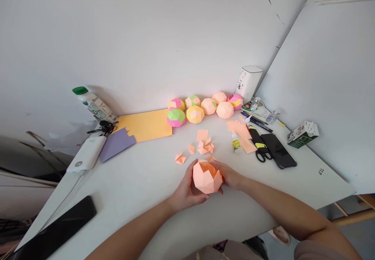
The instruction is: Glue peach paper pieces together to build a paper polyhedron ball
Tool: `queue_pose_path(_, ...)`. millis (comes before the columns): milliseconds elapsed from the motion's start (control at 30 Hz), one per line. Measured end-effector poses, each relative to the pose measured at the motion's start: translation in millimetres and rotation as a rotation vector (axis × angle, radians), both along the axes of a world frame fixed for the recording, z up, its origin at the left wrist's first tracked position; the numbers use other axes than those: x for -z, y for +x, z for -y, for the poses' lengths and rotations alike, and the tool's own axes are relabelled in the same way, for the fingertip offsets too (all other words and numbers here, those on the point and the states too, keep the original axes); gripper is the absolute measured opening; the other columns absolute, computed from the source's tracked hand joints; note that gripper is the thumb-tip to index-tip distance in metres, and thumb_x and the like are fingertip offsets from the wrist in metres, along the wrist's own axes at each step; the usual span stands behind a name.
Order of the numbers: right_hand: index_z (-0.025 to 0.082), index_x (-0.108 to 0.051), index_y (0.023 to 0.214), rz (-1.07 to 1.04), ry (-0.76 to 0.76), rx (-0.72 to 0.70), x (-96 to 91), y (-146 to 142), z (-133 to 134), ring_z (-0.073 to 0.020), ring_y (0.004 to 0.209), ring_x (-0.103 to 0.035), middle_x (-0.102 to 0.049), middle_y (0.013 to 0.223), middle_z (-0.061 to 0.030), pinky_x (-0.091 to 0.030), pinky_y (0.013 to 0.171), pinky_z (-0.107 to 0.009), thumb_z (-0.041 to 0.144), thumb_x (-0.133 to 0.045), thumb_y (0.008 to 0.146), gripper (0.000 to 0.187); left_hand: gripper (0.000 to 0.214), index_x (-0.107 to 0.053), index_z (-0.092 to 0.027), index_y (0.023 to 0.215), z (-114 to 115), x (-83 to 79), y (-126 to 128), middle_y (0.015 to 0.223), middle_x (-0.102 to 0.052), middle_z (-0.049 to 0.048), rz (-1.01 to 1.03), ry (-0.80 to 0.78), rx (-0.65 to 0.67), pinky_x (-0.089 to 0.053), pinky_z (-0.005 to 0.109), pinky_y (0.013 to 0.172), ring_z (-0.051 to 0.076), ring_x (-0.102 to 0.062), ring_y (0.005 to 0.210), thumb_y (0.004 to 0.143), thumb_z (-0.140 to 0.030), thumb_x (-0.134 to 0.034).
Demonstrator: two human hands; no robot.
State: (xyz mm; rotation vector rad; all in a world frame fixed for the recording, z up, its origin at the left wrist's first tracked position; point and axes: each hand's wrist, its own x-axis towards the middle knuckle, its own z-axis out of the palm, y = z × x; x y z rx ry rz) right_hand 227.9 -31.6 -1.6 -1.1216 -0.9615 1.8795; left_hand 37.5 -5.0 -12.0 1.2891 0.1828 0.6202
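Observation:
Between my two hands is a peach folded-paper ball (pixel 206 180), open at the top with a jagged, pointed rim. My left hand (pixel 187 189) cups its left side and underside, the thumb along the side. Against its right side my right hand (pixel 230 176) is closed, with some fingers hidden behind the ball. Just beyond it lie several folded peach paper pieces (pixel 205 147), another folded piece (pixel 180 158) to the left, and a flat peach paper square (pixel 202 135).
Finished paper balls (pixel 195 114) sit along the wall. At right are a glue bottle (pixel 236 142), peach scraps (pixel 241 133), scissors (pixel 260 144), a phone (pixel 279 150) and a carton (pixel 302 134). At left lie orange card (pixel 146 125), purple card (pixel 117 144), a white power bank (pixel 87 154) and a bottle (pixel 95 104).

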Motion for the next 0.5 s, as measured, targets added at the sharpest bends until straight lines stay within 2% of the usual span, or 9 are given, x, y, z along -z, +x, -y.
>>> queue_pose_path(167,0.018,-0.054,0.106,-0.069,0.036,0.042,0.6,0,0,-0.0129,0.054,-0.057,-0.059,0.073,-0.0017,-0.047,0.036,-0.02,0.058,-0.047,0.088,0.045,0.094,-0.004,-0.034,0.144,-2,4.4,0,0.134,-0.042,0.0164,-0.055,0.093,-0.166,-0.043,0.055,0.095,0.035,-0.048,0.122,0.078,-0.035,-0.07)
queue_pose_path(333,0.021,-0.051,0.118,-0.162,0.079,0.025,0.4,1,-1,-0.0157,0.069,-0.064,-0.062,0.09,-0.005,-0.055,0.051,-0.026,0.057,-0.049,0.087,0.048,0.086,-0.01,-0.033,0.141,-4,15.1,-3,0.134,-0.037,0.015,-0.139,0.156,-0.301,-0.05,0.048,0.085,0.031,-0.051,0.114,0.078,-0.027,-0.068)
queue_pose_path(400,0.022,-0.049,0.121,-0.176,0.067,0.023,1.0,1,-1,-0.0162,0.071,-0.065,-0.062,0.094,-0.0055,-0.056,0.054,-0.028,0.057,-0.05,0.087,0.049,0.085,-0.013,-0.03,0.141,-5,16.1,-3,0.134,-0.036,0.0148,-0.181,0.194,-0.361,-0.047,0.049,0.09,0.032,-0.046,0.118,0.077,-0.025,-0.069)
queue_pose_path(500,0.021,-0.048,0.122,-0.173,0.062,0.031,1.1,1,-1,-0.0168,0.071,-0.065,-0.062,0.096,-0.0062,-0.056,0.055,-0.029,0.057,-0.051,0.086,0.051,0.086,-0.016,-0.028,0.14,-5,14.1,-4,0.135,-0.034,0.0141,-0.216,0.339,-0.43,-0.04,0.052,0.098,0.034,-0.039,0.124,0.073,-0.021,-0.07)
